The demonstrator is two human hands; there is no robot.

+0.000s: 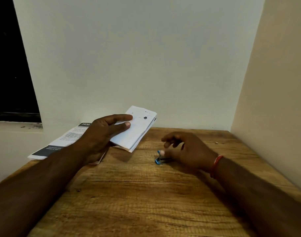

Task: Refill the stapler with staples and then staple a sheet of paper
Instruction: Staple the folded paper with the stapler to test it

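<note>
A: What lies nearest?

B: Bare wooden table (129, 202), a broad stretch of it between the two forearms, with nothing on it. Its left edge runs diagonally up toward the far left; the right edge sits just beside the beige side wall (274, 82).

A: And the stapler?

B: The small blue stapler (159, 159) rests on the table right of centre, its front standing apart like a mouth. The right hand (189, 151) is over its rear end, thumb tip touching the upper blue part, the other fingers spread and lifted. Whether it truly grips, I cannot tell. A red thread band (215, 165) circles that wrist.

A: The left side?

B: The left hand (101, 134) is closed on a folded white paper (137, 129), thumb on top, fingers under, holding it tilted above the table, well apart from the stapler. Under the wrist lies a printed sheet (64, 141), overhanging the table's left edge.

A: Farther back?

B: A tiny pale bit (216, 143) near the right edge, too small to identify. Then the white back wall (146, 57), meeting the table's far edge, and a dark window opening (9, 65) at far left.
</note>
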